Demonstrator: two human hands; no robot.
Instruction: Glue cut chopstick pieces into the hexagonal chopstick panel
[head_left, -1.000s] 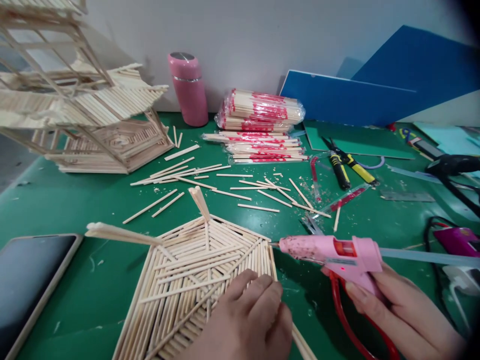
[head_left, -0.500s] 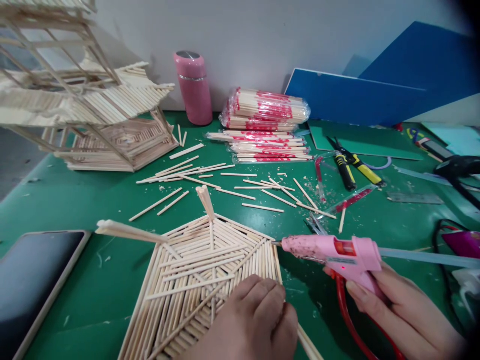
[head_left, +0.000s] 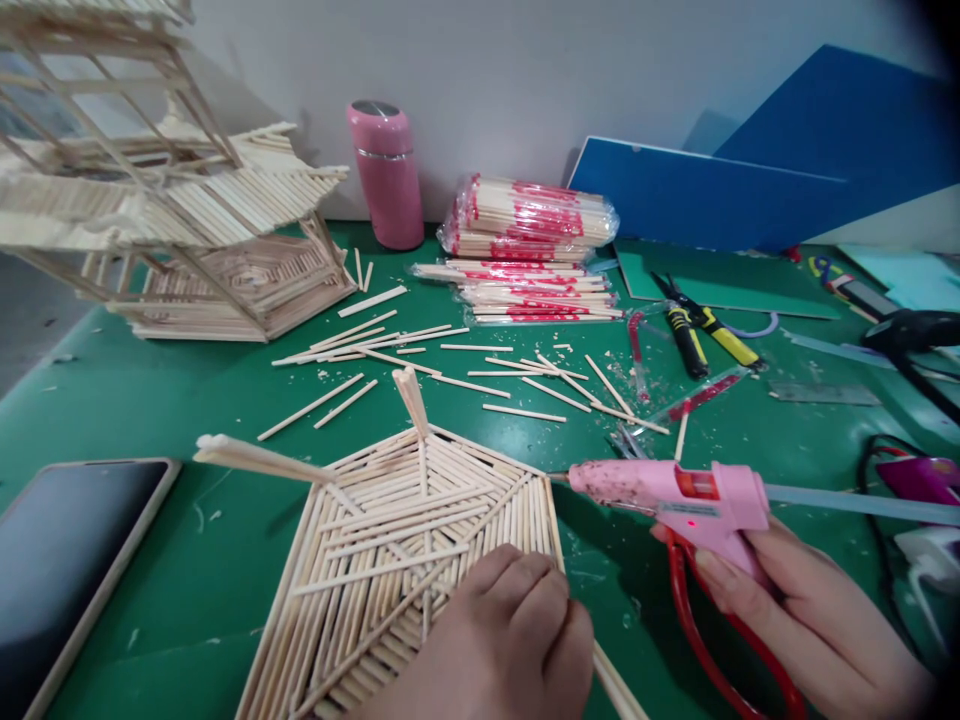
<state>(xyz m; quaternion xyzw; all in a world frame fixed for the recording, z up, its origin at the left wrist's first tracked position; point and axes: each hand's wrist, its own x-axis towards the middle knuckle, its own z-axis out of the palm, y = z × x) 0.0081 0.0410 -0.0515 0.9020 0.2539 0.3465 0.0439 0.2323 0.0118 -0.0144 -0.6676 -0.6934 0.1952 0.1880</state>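
Note:
A hexagon-like panel of wooden sticks (head_left: 360, 580) lies at the lower middle, with stick posts (head_left: 411, 402) rising from two of its corners. My left hand (head_left: 502, 640) is closed over the panel's right side; its fingertips are hidden. In my right hand (head_left: 810, 600) is a pink hot glue gun (head_left: 667, 490), its nozzle at the panel's right corner and a clear glue stick (head_left: 855, 503) in its back. Red handles (head_left: 686, 610) of a tool also hang at the right hand, against its fingers.
Loose sticks (head_left: 525, 412) and wrapped chopsticks (head_left: 536, 250) lie behind the panel. A stick-built pavilion (head_left: 202, 210) and phone (head_left: 82, 570) are left. A pink flask (head_left: 390, 180) stands against the wall. Yellow-black pliers (head_left: 701, 330) and blue boards (head_left: 697, 200) are right.
The glue gun and my right hand have shifted slightly right, and more of the red handles shows. My left hand stays on the panel.

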